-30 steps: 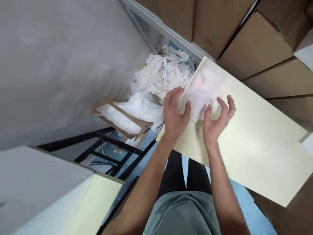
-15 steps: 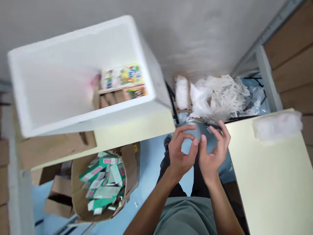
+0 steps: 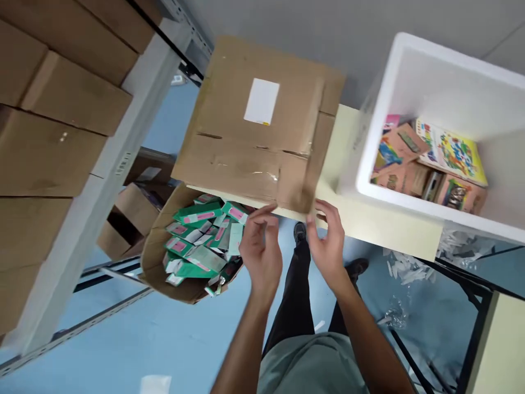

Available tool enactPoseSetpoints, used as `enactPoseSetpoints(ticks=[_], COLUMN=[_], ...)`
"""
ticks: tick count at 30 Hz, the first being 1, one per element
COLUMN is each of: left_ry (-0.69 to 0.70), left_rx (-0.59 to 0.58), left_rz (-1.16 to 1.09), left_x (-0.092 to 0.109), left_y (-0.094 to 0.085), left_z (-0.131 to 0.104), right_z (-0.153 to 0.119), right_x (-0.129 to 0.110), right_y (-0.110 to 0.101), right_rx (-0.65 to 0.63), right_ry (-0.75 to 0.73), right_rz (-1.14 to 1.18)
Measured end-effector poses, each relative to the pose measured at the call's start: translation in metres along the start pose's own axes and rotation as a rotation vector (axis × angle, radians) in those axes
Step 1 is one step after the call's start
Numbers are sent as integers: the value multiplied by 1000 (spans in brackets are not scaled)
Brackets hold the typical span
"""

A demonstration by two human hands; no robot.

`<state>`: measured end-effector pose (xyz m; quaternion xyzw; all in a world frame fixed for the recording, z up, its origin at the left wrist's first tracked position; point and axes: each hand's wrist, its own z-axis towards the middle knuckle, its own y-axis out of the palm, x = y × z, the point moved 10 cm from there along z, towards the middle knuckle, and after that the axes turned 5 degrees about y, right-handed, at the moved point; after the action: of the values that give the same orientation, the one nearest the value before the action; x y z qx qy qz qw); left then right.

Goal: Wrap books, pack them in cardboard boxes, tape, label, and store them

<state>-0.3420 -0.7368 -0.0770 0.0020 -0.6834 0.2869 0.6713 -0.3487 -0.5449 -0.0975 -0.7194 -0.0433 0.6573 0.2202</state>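
My left hand (image 3: 262, 249) is in front of the table's near edge, its fingers bent and apart, with nothing visible in it. A short way to its right, my right hand (image 3: 328, 243) has thumb and fingers apart and is empty as far as I can see. Both sets of fingertips are close to the front edge of a flattened cardboard box (image 3: 246, 148) lying on the table; whether they touch it I cannot tell. A white label (image 3: 261, 102) is stuck on the cardboard. To the right stands a white foam box (image 3: 375, 137) holding colourful books (image 3: 457, 150) and pinkish-brown packs (image 3: 400, 148).
Below the table, a round-opened carton (image 3: 153, 262) is full of green and pink small boxes (image 3: 200, 241). Stacked brown cartons (image 3: 61, 131) fill a grey rack (image 3: 110, 164) at left. White scraps (image 3: 410, 267) lie at right, near another table (image 3: 500, 350).
My view has swung left, so the foam box now appears at right and the cardboard lies ahead. Both hands have come to the cardboard's front edge, a little farther apart.
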Motion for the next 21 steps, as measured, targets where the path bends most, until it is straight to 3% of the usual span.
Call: enactPoseSetpoints(ticks=[2,5,7,10,13,17,19,21], left_ry=[62,128,120,59,-74,-422,-545,-616], left_rx=[-74,-132,-113,-57,19,262,272,176], left_rz=[94,152,146,80,-91,-283,-348,-389], left_x=[-38,-83,-99,-103,-106,-144,-158,-161], left_y=[-12,-16,-16,-19,-31,-75,-96,-114], left_z=[32,58,63,62,61,63,70,81], right_z=[18,35,40,44,47,32,15,-6], right_x=[23,51,61,56,23,-44,-83,-124], right_y=[40,71,82,96,99,105,114,126], right_rx=[-23,-13,-11,-60,-56,-57,-91,-146], right_ry=[124,277,365,453,431,343,264,164], right_rz=[-72,-162,-103,13,-25,-58,-43,-14])
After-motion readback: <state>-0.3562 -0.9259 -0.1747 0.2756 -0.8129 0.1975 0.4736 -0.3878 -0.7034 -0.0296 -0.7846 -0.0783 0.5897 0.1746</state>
